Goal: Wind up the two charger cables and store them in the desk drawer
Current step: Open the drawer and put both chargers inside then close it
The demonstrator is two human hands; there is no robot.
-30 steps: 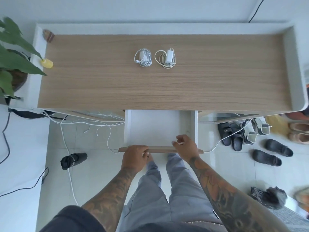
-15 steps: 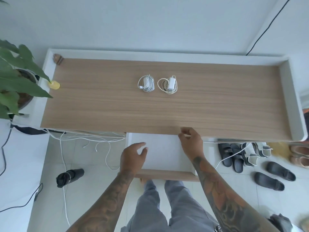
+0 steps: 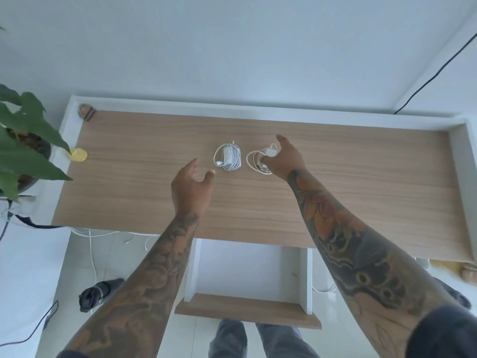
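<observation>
White coils sit mid-desk [image 3: 361,192]: the right hand [image 3: 285,158], fingers spread, touches the right charger [image 3: 260,161], while the open left hand [image 3: 191,187] nears the left charger [image 3: 228,158]. Loose grabs could unravel a coil before it reaches the open drawer [image 3: 247,307].

Two coiled chargers [image 3: 228,159] [image 3: 259,162] are seen mid-frame on the counter [image 3: 361,192] — the right hand [image 3: 285,157] is laid on one, the drawer [image 3: 247,310] open below.
</observation>
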